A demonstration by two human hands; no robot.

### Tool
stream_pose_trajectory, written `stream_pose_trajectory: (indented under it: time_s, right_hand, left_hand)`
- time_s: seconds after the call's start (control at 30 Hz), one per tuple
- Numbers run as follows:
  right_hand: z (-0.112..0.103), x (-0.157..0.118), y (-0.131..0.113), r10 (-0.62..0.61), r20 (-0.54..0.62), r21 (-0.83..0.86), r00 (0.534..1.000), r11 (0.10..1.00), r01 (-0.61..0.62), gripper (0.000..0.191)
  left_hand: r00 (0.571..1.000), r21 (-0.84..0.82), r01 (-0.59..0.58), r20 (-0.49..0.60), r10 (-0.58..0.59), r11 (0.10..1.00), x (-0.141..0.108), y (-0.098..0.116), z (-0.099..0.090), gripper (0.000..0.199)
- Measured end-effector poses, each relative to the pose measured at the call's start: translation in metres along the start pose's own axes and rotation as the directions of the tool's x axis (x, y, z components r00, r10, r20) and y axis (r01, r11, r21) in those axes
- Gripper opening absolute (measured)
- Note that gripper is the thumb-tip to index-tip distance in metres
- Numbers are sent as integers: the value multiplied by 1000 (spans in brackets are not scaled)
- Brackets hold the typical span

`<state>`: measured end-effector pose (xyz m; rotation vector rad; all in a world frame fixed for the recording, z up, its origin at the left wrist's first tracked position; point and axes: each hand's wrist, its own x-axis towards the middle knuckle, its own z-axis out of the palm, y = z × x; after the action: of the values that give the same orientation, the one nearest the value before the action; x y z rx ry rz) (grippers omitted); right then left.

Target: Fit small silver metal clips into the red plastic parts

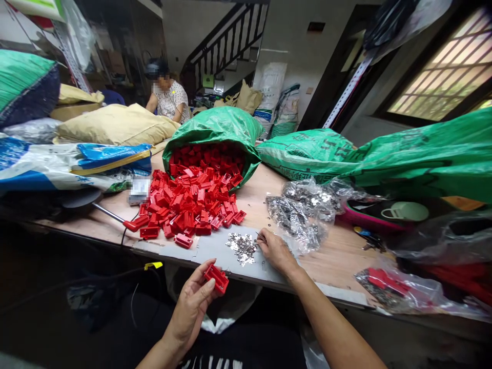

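Observation:
My left hand (194, 300) holds a red plastic housing (217, 280) between thumb and fingers, its hollow side turned up, just off the table's front edge. My right hand (274, 248) rests at the right side of a small pile of shiny metal pieces (242, 248) on a grey sheet (207, 248). Its fingertips are pinched together near a thin dark item too small to make out. Behind the left hand, a large heap of red housings (188, 202) spills out of a green woven sack (219, 125). One single red housing (183, 241) lies at the heap's front.
Clear bags of metal parts (298, 218) lie right of the pile. Green sacks (315, 151) line the back right, with a tray holding a light green cup (405, 211) before them. A bag with red parts (395, 287) is at the right edge. Another person (172, 100) sits behind beige sacks (115, 125).

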<state>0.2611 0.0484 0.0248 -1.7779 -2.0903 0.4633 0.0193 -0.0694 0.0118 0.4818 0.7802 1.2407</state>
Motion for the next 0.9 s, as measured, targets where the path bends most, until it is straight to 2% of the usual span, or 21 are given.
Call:
stream_pose_trajectory:
  time_s: [0.3, 0.47, 0.57, 0.67, 0.73, 0.8, 0.9]
  right_hand:
    - [-3, 4, 6, -27, -22, 128, 999, 991, 30, 9]
    - [-7, 2, 10, 59, -99, 241, 993, 970, -34, 14]
    - [-6, -12, -9, 39, -46, 386, 998, 922, -18, 18]
    - [-3, -33, -42, -55, 154, 661, 986, 747, -62, 22]
    - [0, -46, -63, -90, 193, 722, 977, 687, -79, 22]
    - [5, -55, -76, -108, 210, 743, 972, 663, -87, 23]
    - [14, -60, -81, -116, 201, 721, 973, 690, -67, 22]
  left_hand:
    - [1000, -5, 4, -9, -4, 1000, 1, -1, 0, 43]
    - [994, 165, -106, 5, 107, 981, 8, 0, 1, 45]
    - [972, 295, -235, 47, 232, 926, 11, 0, 2, 38]
    - [939, 422, -339, 93, 332, 841, 12, -1, 4, 34]
    - [923, 476, -376, 112, 369, 795, 11, -1, 5, 35]
    - [914, 505, -394, 125, 387, 768, 10, 0, 6, 36]
    - [907, 534, -410, 152, 393, 739, 7, 3, 8, 34]
